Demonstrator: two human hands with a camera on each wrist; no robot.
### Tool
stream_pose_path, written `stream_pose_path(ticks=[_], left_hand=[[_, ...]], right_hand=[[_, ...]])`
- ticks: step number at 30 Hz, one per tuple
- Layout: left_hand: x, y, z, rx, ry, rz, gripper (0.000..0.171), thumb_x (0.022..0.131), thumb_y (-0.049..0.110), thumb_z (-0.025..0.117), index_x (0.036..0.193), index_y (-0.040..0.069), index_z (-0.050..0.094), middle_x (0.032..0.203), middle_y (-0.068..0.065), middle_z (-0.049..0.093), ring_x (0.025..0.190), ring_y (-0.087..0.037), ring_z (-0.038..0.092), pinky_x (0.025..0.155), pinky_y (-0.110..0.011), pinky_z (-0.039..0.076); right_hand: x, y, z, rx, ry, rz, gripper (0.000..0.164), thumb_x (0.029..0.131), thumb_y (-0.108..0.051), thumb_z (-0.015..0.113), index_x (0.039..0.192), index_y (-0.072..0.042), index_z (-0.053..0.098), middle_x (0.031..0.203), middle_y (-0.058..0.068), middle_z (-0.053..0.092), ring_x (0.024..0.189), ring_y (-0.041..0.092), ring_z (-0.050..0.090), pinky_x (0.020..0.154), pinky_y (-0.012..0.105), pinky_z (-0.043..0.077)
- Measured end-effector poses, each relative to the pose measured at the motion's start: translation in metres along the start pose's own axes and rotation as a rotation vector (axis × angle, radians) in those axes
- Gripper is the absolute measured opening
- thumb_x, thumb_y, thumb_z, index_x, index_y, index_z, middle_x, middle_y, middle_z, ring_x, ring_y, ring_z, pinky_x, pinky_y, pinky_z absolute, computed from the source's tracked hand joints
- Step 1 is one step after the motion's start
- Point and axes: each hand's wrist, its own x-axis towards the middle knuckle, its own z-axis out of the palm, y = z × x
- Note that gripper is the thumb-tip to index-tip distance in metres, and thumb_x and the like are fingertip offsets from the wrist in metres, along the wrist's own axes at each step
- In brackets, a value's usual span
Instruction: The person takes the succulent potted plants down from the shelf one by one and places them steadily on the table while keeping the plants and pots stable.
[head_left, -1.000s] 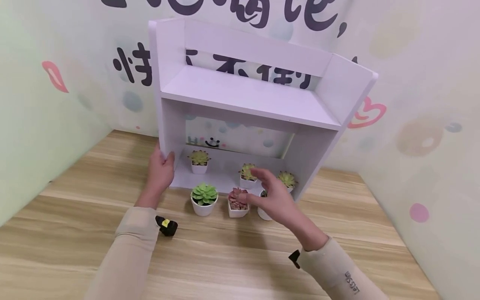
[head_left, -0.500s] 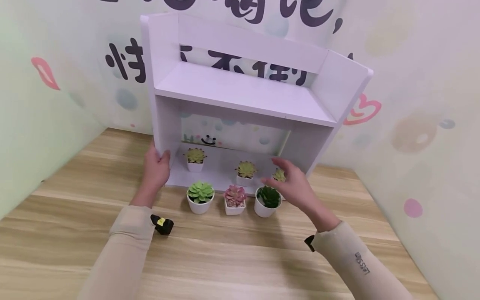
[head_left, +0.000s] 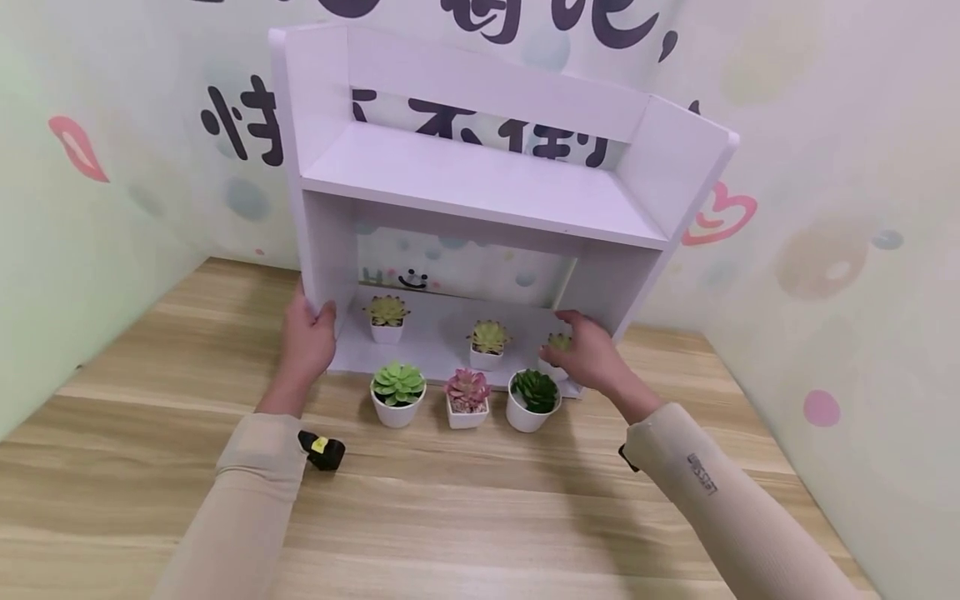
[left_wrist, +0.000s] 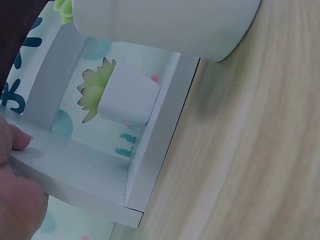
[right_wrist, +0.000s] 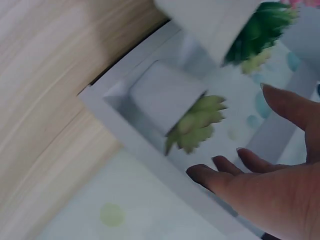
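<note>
At the right end of the white shelf (head_left: 480,179), on its lower board (head_left: 437,337), a yellow-green succulent (right_wrist: 167,97) stands in its white pot, just beside the right side panel (head_left: 613,275). The right hand (head_left: 588,354) is much the nearer, its thumb and fingers spread wide and holding nothing; the plant lies just ahead of its fingertips, its axis upright from the board. Well apart, at the other end, the left hand (head_left: 309,342) grips the left side panel (head_left: 328,250), thumb on the inner face.

From the head view the right hand hides part of that succulent (some leaves and a bit of pot peep through), so contact cannot be told there. The right wrist view shows far more of pot and leaves, with a gap before the fingertips. Only the head view sets out the dark green succulent (head_left: 534,392) whole, on the table (head_left: 450,517) before the shelf.
</note>
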Motion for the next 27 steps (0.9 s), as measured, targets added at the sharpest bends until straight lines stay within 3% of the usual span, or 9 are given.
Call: stream_pose_path(ticks=[5, 11, 16, 27], left_hand=[[0.000, 0.002, -0.002, 0.004, -0.002, 0.002, 0.050, 0.101, -0.001, 0.041, 0.150, -0.001, 0.036, 0.148, -0.028, 0.049, 0.140, -0.039, 0.044, 0.119, -0.057, 0.034], [0.000, 0.001, -0.002, 0.029, -0.012, -0.003, 0.049, 0.102, 0.002, 0.042, 0.151, 0.000, 0.036, 0.149, -0.027, 0.049, 0.142, -0.038, 0.043, 0.119, -0.057, 0.034], [-0.002, 0.000, -0.001, 0.030, -0.015, -0.015, 0.049, 0.103, 0.003, 0.042, 0.152, 0.002, 0.035, 0.150, -0.026, 0.048, 0.142, -0.039, 0.043, 0.119, -0.058, 0.034], [-0.002, 0.005, -0.002, 0.020, -0.021, -0.037, 0.054, 0.103, 0.002, 0.041, 0.156, 0.005, 0.032, 0.153, -0.025, 0.046, 0.144, -0.040, 0.041, 0.120, -0.058, 0.032]], right_hand=[[0.013, 0.005, 0.006, -0.060, -0.033, 0.039, 0.082, 0.090, -0.021, 0.073, 0.151, 0.013, 0.030, 0.146, 0.033, 0.049, 0.134, 0.045, 0.050, 0.111, 0.053, 0.044], [0.020, 0.006, 0.012, -0.156, -0.068, 0.054, 0.061, 0.087, -0.020, 0.075, 0.129, 0.014, 0.048, 0.118, 0.029, 0.064, 0.105, 0.037, 0.063, 0.091, 0.048, 0.054], [0.023, 0.004, 0.014, -0.221, -0.106, 0.087, 0.039, 0.089, -0.021, 0.072, 0.109, 0.009, 0.056, 0.093, 0.016, 0.062, 0.083, 0.025, 0.057, 0.075, 0.039, 0.052], [0.024, 0.002, 0.021, -0.326, -0.075, 0.023, 0.019, 0.087, -0.014, 0.069, 0.086, 0.003, 0.061, 0.084, 0.014, 0.065, 0.080, 0.026, 0.061, 0.078, 0.044, 0.056]])
